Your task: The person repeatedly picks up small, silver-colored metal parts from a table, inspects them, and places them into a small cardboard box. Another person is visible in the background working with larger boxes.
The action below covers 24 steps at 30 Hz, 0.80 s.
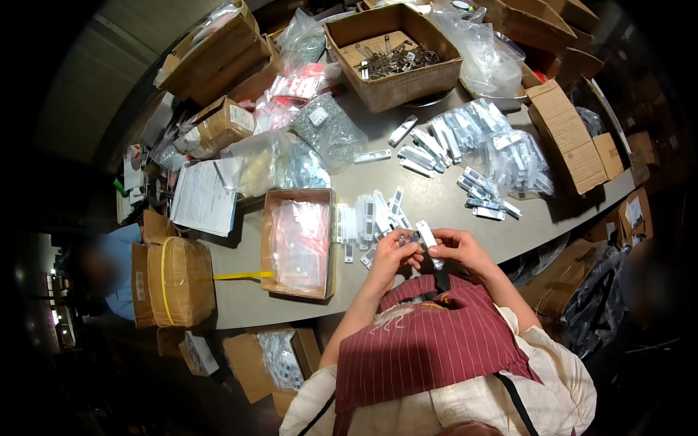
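Close in front of me, both hands meet near the table's front edge. My right hand (459, 251) grips a long white slotted piece (426, 234) between thumb and fingers, holding it tilted. My left hand (396, 256) is closed beside it, fingers pinching a small dark metal part (414, 237) against or next to the white piece; whether they touch I cannot tell. Just beyond my left hand lies a loose pile of similar white slotted pieces (369, 218). Farther right, more white-and-grey pieces (480, 192) lie in a heap.
Left of the pile stands an open cardboard box (331, 251) of clear plastic bags. A box of metal parts (392, 91) sits at the back. Bagged pieces (520, 163) and a tall carton (571, 145) are on the right. Papers (202, 196) lie left; a person in blue (120, 272) is beyond.
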Tool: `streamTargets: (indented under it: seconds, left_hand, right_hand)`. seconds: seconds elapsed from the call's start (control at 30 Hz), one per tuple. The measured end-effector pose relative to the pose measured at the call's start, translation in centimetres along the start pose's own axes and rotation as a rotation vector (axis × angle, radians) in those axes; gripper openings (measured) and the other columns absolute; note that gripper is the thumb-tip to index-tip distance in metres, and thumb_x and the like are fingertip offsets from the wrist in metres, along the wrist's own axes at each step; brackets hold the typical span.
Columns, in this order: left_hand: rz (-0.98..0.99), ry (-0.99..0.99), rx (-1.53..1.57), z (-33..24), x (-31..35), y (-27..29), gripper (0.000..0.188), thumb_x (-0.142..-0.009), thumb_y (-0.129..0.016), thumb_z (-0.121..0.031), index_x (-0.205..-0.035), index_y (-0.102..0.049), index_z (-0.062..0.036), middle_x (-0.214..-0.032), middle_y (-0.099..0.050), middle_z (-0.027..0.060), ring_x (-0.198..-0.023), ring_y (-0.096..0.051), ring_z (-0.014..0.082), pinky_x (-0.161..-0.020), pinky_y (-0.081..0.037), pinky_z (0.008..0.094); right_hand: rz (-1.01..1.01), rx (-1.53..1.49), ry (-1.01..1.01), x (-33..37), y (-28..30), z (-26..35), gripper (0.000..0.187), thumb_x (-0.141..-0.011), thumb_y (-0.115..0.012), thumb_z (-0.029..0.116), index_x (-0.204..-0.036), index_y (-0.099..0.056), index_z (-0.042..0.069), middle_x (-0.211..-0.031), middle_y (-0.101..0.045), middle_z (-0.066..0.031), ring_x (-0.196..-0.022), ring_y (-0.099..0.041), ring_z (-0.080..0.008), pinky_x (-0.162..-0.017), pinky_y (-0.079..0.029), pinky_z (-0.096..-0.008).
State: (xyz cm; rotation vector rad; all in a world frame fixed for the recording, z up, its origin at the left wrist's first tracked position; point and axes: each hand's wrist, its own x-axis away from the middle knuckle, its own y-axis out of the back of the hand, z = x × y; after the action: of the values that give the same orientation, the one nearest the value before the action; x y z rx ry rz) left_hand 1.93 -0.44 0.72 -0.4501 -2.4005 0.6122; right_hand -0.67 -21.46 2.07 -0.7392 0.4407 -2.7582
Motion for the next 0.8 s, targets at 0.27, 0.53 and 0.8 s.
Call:
streamTargets:
  seconds: [0.27,0.53,0.8]
  left_hand:
    - [0.002,0.019,-0.197,-1.4,0.2,-1.0,0.034,-0.099,-0.057,-0.033,-0.103,-0.057,0.0009,-0.081,-0.061,0.0085,-0.067,-0.062,0.0129,-0.051,-0.052,0.024]
    - [0.047,-0.095,-0.044,1.1,-0.5,-0.8,0.03,-0.105,-0.046,-0.03,-0.097,-0.054,-0.0024,-0.083,-0.058,0.0048,-0.063,-0.058,0.0118,-0.051,-0.052,0.0246]
    - [-0.01,-0.204,0.034,0.8,-0.2,-2.6,0.029,-0.105,-0.045,-0.03,-0.098,-0.053,-0.0026,-0.086,-0.06,0.0069,-0.072,-0.062,0.0134,-0.055,-0.054,0.027]
  right_hand:
    - [-0.08,0.751,0.535,-0.4,-0.2,-0.1,0.032,-0.085,-0.075,0.022,-0.108,-0.066,0.002,-0.089,-0.065,-0.0039,-0.077,-0.056,-0.0087,-0.071,-0.045,-0.0247]
    - [-0.099,0.4,0.221,-0.6,-0.7,-0.5,0.029,-0.085,-0.074,0.028,-0.097,-0.066,0.002,-0.077,-0.061,-0.0018,-0.072,-0.054,-0.0092,-0.065,-0.043,-0.0261]
    - [-0.181,0.268,0.334,-1.0,-1.2,-0.9,0.025,-0.086,-0.073,0.022,-0.098,-0.064,0.002,-0.077,-0.062,-0.0019,-0.071,-0.053,-0.0078,-0.063,-0.042,-0.0243]
